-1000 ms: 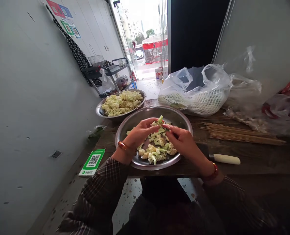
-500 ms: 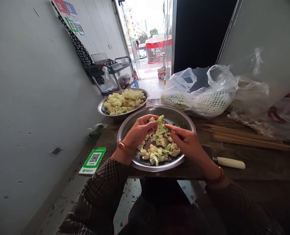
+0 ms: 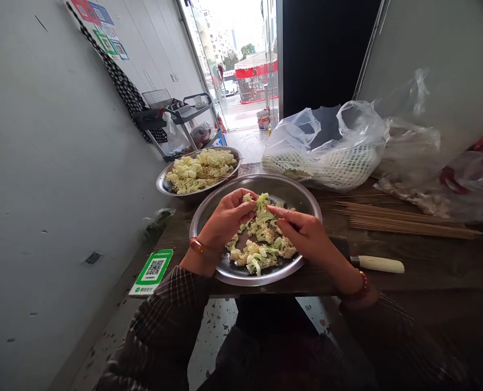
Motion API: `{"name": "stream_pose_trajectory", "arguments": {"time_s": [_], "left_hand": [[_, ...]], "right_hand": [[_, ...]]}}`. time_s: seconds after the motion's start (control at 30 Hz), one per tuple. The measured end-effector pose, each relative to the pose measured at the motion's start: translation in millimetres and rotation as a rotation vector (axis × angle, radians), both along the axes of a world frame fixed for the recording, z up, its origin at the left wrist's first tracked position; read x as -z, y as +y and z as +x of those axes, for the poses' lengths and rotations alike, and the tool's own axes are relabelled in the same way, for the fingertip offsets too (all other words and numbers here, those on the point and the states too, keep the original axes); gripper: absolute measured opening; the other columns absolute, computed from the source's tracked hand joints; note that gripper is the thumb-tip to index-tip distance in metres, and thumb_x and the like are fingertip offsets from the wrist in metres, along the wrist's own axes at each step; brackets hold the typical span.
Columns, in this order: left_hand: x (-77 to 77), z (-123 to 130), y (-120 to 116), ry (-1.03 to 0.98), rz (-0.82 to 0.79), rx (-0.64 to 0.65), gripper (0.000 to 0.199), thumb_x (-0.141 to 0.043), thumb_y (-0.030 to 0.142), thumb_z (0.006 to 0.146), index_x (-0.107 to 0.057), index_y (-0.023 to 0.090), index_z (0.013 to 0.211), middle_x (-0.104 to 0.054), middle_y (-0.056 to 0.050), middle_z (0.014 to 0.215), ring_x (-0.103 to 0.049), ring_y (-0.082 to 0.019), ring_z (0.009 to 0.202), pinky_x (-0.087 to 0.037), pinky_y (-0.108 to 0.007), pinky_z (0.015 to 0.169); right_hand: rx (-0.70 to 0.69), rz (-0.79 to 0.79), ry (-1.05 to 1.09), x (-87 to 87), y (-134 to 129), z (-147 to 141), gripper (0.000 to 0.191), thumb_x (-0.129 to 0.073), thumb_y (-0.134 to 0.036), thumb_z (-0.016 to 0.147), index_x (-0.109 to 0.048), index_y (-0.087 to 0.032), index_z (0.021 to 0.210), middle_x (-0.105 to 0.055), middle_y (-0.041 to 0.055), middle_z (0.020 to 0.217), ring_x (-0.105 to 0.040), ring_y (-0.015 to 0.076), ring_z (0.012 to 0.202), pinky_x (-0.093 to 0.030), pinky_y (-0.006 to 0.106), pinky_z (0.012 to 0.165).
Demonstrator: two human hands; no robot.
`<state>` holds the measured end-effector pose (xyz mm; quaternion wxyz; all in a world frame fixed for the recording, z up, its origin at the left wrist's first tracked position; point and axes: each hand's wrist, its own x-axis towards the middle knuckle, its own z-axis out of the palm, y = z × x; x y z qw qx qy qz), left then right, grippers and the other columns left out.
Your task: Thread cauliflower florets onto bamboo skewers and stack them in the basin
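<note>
Cauliflower florets in near basin

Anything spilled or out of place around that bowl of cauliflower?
No spill shows. The knife looks awkwardly placed, though: it lies loose on the table, beside the wrist of the right hand, perhaps easy to bump.

Left: smooth pale grey wall, surface marked. Beyond it, a white panelled wall, with a grey two-tier trolley near it. Daylight enters through a tall metal-framed glass doorway — brightest area in view — beside a flat black panel. Dark-flecked pale floor visible below the dark brown wooden table.
</note>
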<state>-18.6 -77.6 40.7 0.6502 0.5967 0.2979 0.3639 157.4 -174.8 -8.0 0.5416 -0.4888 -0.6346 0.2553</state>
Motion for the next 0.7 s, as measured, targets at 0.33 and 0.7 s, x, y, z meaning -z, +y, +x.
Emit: {"name": "stream_pose_trajectory", "arguments": {"time_s": [0.33,0.7], "left_hand": [[2.0,-0.9,0.9,-0.009,0.036,-0.010,0.025,-0.082,0.028,0.075,-0.066,0.015,0.088,-0.052,0.003,0.073,-0.045,-0.004,0.060,-0.037,-0.016,0.055],[3.4,-3.7,3.1,0.194,0.317,-0.086,0.020,-0.077,0.031,0.079,-0.067,0.016,0.088,-0.048,0.005,0.061,-0.039,-0.006,0.055,-0.027,-0.019,0.051]], "right_hand": [[0.014,0.028,0.005,0.3,0.1,-0.9,0.042,-0.053,-0.026,0.093,-0.072,-0.015,0.129,-0.079,0.0073,0.100,-0.062,0.0146,0.069,-0.049,0.028,0.066],[0.038,0.050,-0.035,-0.5,-0.1,-0.7,0.039,-0.053,-0.024,0.094,-0.073,-0.014,0.126,-0.080,0.0083,0.103,-0.071,0.0205,0.083,-0.053,0.032,0.077]]}}
